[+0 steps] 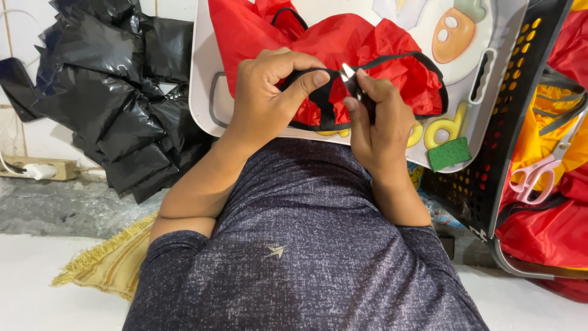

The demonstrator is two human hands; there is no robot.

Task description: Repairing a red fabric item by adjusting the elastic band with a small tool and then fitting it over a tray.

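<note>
Your grey-blue speckled shirt (294, 245) fills the bottom of the frame, and both forearms rise from it toward the upper middle. Your left hand (266, 98) curls with the thumb stretched right, pinching the black strap (306, 79) of the red fabric bag (367, 43), fingers clamped on it. Your right hand (380, 122) is closed around 1 small metal snipper (350, 76), its bright tip touching the strap just beside your left thumb. The bag lies on 1 white lap tray (205, 92) with cartoon prints in the upper middle; 1 green sponge (449, 153) sits at the tray's lower right edge. At the right, 1 black perforated basket (520, 92) holds red and yellow fabric (545, 227), with 1 pair of pink-handled scissors (539, 175) resting on top. Black plastic bags (116, 92) pile in the upper left.
</note>
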